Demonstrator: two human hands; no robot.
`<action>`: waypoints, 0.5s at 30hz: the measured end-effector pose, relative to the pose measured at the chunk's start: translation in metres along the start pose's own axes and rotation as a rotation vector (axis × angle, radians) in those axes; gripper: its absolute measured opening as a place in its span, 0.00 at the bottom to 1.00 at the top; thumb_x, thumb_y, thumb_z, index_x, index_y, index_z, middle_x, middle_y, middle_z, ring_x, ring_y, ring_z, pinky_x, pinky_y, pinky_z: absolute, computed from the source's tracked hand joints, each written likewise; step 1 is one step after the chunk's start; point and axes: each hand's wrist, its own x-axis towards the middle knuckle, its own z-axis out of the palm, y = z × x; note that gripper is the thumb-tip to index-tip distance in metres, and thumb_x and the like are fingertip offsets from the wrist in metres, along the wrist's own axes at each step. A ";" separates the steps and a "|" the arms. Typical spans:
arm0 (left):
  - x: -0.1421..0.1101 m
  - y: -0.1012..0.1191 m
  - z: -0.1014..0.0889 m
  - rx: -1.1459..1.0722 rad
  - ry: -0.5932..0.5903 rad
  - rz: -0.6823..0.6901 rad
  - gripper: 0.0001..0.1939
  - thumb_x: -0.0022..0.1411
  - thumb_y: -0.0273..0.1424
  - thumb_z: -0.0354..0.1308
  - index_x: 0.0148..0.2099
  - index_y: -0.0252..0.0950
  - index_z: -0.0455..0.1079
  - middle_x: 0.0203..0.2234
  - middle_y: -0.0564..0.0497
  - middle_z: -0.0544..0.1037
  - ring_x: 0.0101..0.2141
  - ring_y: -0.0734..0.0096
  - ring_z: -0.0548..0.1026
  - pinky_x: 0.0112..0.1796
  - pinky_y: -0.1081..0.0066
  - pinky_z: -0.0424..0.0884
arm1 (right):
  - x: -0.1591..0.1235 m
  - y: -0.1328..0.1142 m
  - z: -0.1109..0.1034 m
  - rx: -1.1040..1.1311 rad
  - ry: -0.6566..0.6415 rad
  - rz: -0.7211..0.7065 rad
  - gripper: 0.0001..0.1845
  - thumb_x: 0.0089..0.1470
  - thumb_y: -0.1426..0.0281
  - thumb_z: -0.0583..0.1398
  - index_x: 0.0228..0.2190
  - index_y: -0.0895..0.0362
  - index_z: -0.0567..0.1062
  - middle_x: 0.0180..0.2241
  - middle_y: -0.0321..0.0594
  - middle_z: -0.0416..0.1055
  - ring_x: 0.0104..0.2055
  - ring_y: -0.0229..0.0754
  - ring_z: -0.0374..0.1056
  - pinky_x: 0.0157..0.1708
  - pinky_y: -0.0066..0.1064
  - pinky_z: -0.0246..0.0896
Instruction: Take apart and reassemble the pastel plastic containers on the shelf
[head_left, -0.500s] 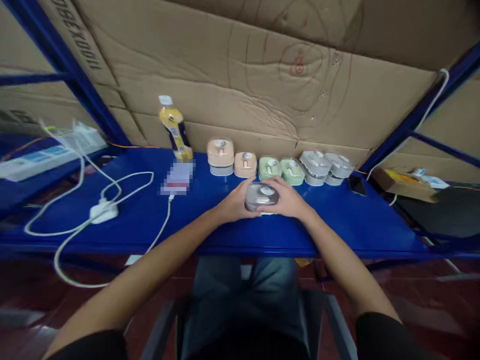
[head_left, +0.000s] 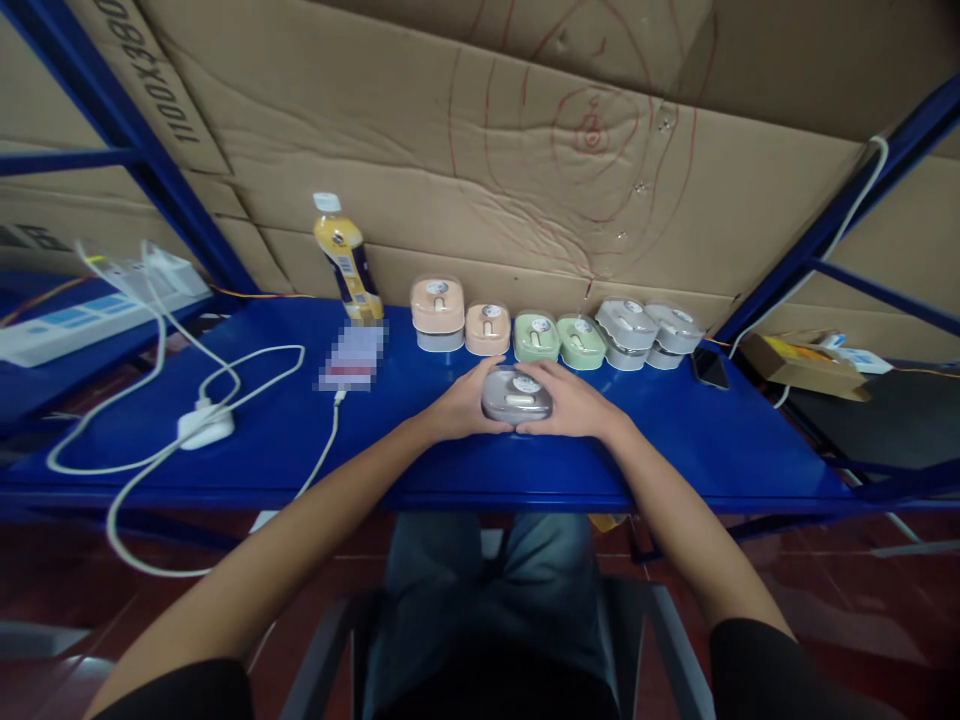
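A small grey lidded plastic box (head_left: 517, 397) with a clear cover, a round label and a pale bar on top sits between my hands near the middle of the blue table. From its left side, my left hand (head_left: 468, 404) is closed around it. The fingers of my right hand (head_left: 571, 402) wrap its right side, thumb at the front edge. What lies directly under the box is hidden. Just behind it stand two green boxes, one green box (head_left: 535, 338) beside another green box (head_left: 582, 343), both of the same shape.
Left of these are a peach box stack (head_left: 438, 314) and a peach box (head_left: 487, 330); rightward, grey stacks (head_left: 627, 334) and a phone (head_left: 709, 369). A yellow-labelled bottle (head_left: 349, 260), a blurred-out device (head_left: 351, 357), a white charger (head_left: 205, 426) with looping cables and a power strip (head_left: 82, 322) occupy the left.
Both hands have lowered the grey box slightly. A pale edge that showed under its front is out of sight, and the view has shifted a little.
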 end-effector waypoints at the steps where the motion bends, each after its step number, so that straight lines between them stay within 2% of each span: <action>1: 0.000 0.000 -0.001 -0.023 0.002 0.002 0.60 0.46 0.43 0.83 0.76 0.37 0.58 0.67 0.34 0.75 0.66 0.35 0.75 0.67 0.39 0.71 | -0.001 0.002 -0.002 0.019 -0.013 -0.013 0.55 0.50 0.46 0.76 0.72 0.51 0.68 0.64 0.54 0.72 0.65 0.65 0.73 0.64 0.59 0.71; 4: 0.000 -0.002 0.000 -0.114 0.048 0.039 0.58 0.51 0.43 0.81 0.77 0.39 0.56 0.65 0.34 0.77 0.64 0.40 0.78 0.65 0.42 0.74 | -0.006 0.010 -0.015 0.037 0.041 -0.017 0.52 0.50 0.46 0.76 0.70 0.51 0.71 0.63 0.53 0.75 0.64 0.65 0.73 0.65 0.59 0.69; 7: 0.001 -0.006 0.002 -0.101 0.179 0.045 0.49 0.59 0.41 0.76 0.76 0.40 0.57 0.63 0.36 0.78 0.62 0.46 0.80 0.65 0.43 0.76 | -0.005 0.020 -0.035 -0.019 0.226 0.052 0.48 0.52 0.45 0.74 0.67 0.51 0.73 0.63 0.53 0.75 0.64 0.64 0.72 0.66 0.59 0.67; 9: 0.003 -0.007 0.003 -0.025 0.229 0.021 0.44 0.62 0.40 0.73 0.74 0.39 0.59 0.61 0.37 0.79 0.60 0.48 0.81 0.64 0.43 0.77 | 0.003 0.027 -0.051 -0.121 0.380 0.193 0.47 0.53 0.45 0.72 0.67 0.53 0.72 0.62 0.56 0.75 0.63 0.66 0.72 0.64 0.59 0.67; 11: 0.004 -0.008 0.004 0.043 0.227 0.012 0.39 0.64 0.39 0.71 0.72 0.38 0.61 0.58 0.37 0.79 0.58 0.49 0.81 0.62 0.43 0.78 | 0.017 0.035 -0.062 -0.277 0.498 0.399 0.48 0.55 0.44 0.71 0.67 0.58 0.70 0.60 0.62 0.74 0.61 0.68 0.71 0.62 0.59 0.67; 13: 0.004 -0.009 0.006 0.082 0.206 0.024 0.36 0.66 0.39 0.70 0.70 0.36 0.62 0.57 0.37 0.79 0.58 0.50 0.81 0.61 0.45 0.80 | 0.035 0.041 -0.066 -0.431 0.549 0.583 0.47 0.57 0.45 0.69 0.65 0.62 0.71 0.59 0.66 0.73 0.61 0.71 0.70 0.60 0.59 0.65; 15: 0.004 -0.010 0.006 0.100 0.185 0.034 0.34 0.67 0.39 0.69 0.69 0.36 0.62 0.57 0.37 0.79 0.58 0.50 0.80 0.60 0.46 0.80 | 0.053 0.045 -0.063 -0.528 0.536 0.703 0.43 0.58 0.46 0.68 0.62 0.64 0.72 0.58 0.68 0.72 0.61 0.71 0.69 0.59 0.58 0.64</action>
